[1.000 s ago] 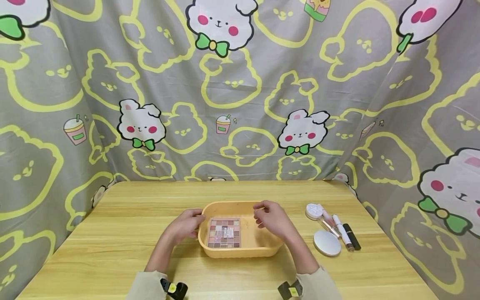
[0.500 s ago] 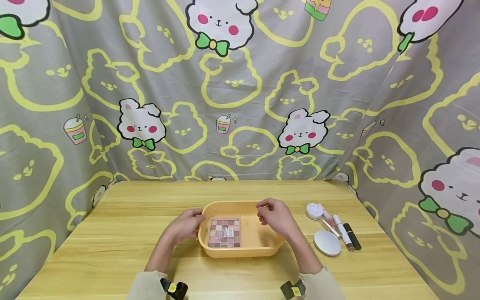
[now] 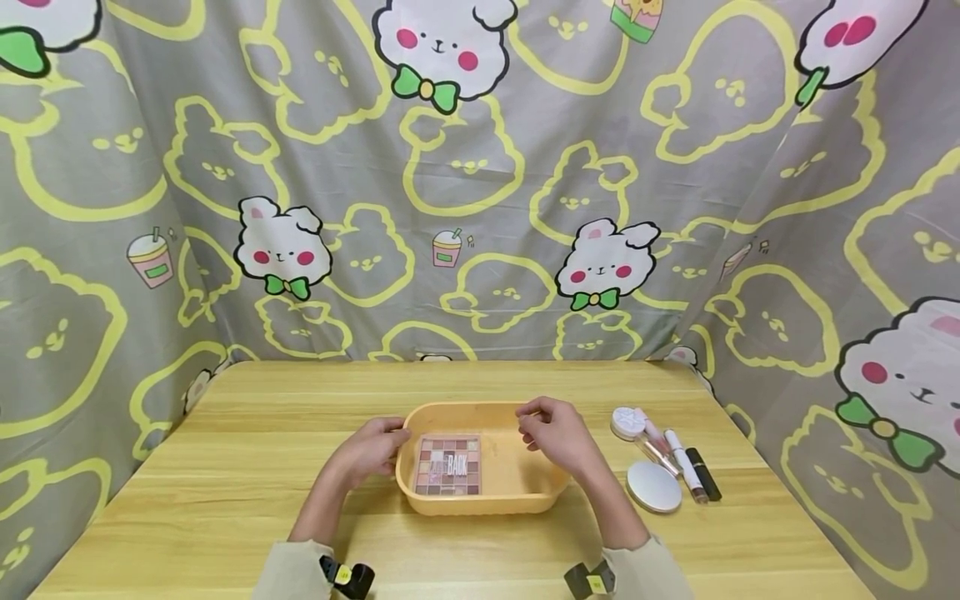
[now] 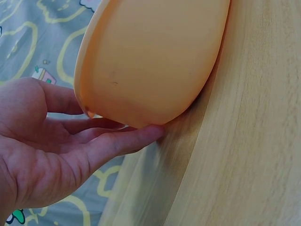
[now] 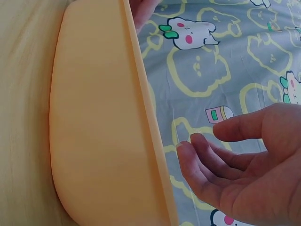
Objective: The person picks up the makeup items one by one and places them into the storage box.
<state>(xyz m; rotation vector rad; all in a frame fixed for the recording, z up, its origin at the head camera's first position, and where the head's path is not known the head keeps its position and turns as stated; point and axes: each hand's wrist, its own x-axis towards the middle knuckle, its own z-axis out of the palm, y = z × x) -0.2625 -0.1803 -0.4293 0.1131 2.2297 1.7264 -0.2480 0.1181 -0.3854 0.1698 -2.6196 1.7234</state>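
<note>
In the head view a yellow-orange plastic tray [image 3: 525, 502] stands on the table with an eyeshadow palette [image 3: 448, 467] lying flat in its left half. My left hand [image 3: 367, 452] holds the tray's left end, thumb at the rim. In the left wrist view the other fingers [image 4: 117, 143] lie along the outside of the end wall, low down. Above the tray's right end hovers my right hand [image 3: 558, 433]. Its fingers [image 5: 197, 169] are loosely bent with nothing between them, as the right wrist view shows.
To the tray's right lie a silver round compact [image 3: 654, 487], a small white round case [image 3: 627, 422], a white tube [image 3: 686, 467], a black tube [image 3: 703, 473] and slim pinkish tubes [image 3: 660, 457]. A patterned curtain [image 3: 480, 183] closes off the table's back and sides.
My right hand has shifted slightly right over the tray's right end, its fingers still loosely bent. The left hand, tray and eyeshadow palette stay where they were.
</note>
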